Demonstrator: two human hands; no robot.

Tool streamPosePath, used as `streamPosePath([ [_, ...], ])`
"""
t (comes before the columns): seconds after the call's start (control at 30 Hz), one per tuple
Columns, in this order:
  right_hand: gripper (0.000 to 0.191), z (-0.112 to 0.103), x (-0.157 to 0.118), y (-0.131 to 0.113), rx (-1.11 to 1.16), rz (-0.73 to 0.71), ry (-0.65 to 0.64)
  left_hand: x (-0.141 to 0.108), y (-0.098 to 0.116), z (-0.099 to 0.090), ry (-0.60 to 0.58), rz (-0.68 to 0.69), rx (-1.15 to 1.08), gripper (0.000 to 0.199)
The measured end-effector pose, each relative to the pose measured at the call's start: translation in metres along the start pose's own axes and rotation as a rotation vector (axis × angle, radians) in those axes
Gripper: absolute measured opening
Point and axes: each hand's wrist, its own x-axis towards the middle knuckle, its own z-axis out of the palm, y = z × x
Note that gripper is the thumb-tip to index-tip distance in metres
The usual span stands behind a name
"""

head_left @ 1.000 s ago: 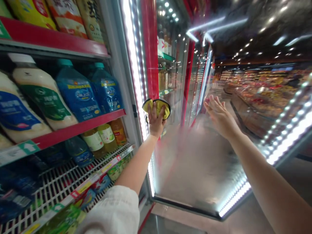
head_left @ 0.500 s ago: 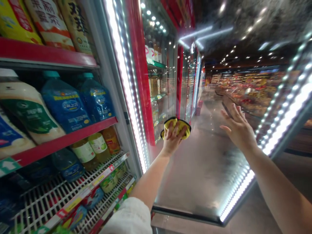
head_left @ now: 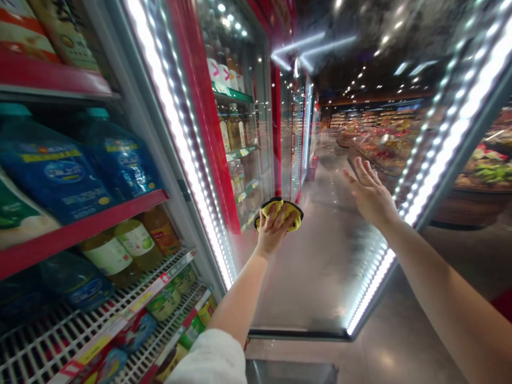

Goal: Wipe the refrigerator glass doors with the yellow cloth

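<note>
My left hand (head_left: 272,229) presses a yellow cloth (head_left: 294,218) with a dark edge against the glass door (head_left: 304,282) of a drinks fridge. Its fingers lie over the bunched cloth. Farther right, my right hand (head_left: 372,194) is raised with fingers outstretched and nothing in it. It is at the glass near the door's lit right frame; whether the palm touches the pane I cannot tell. The door stands swung out from the shelves, with bright LED strips (head_left: 416,213) down both sides.
On the left, fridge shelves hold large blue bottles (head_left: 64,170), bottles with pale green labels (head_left: 136,240) and packs on a white wire rack (head_left: 100,314). Through the glass stands another red-framed fridge (head_left: 204,106). A produce display (head_left: 472,202) is at right, beyond the door.
The view has turned to the right, so the shelves slid left and more of the produce display shows. My left hand and the cloth sit slightly lower on the glass. My right hand stays open.
</note>
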Motion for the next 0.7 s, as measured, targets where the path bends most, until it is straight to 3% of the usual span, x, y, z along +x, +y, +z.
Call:
streamPosePath([
  [0.1,0.076,-0.002,0.0,0.01,-0.016,-0.043,-0.035,-0.004,-0.006,-0.009,-0.114,0.149,-0.075,0.044],
  [0.2,0.087,-0.002,0.003,0.016,-0.016,-0.07,-0.059,0.017,-0.011,-0.019,-0.043,0.102,-0.088,0.049],
  [0.3,0.09,-0.002,0.007,0.015,-0.002,-0.068,-0.059,0.051,0.014,-0.012,0.071,0.024,-0.054,0.066],
  [0.37,0.089,-0.004,0.007,0.016,-0.003,-0.069,-0.072,0.063,0.039,-0.001,0.057,0.084,-0.055,0.068],
  [0.43,0.086,-0.007,0.001,0.02,-0.026,-0.07,-0.104,0.06,0.052,0.007,-0.02,0.214,-0.087,0.059],
  [0.5,0.085,-0.009,-0.012,0.03,-0.061,-0.058,-0.134,0.046,0.047,0.007,-0.098,0.328,-0.12,0.05],
  [0.6,0.088,-0.009,-0.037,0.048,-0.094,-0.032,-0.141,0.032,0.02,-0.002,-0.137,0.422,-0.113,0.049],
  [0.7,0.097,-0.003,-0.054,0.059,-0.083,-0.011,-0.113,0.048,0.013,-0.009,0.009,0.398,-0.025,0.06],
])
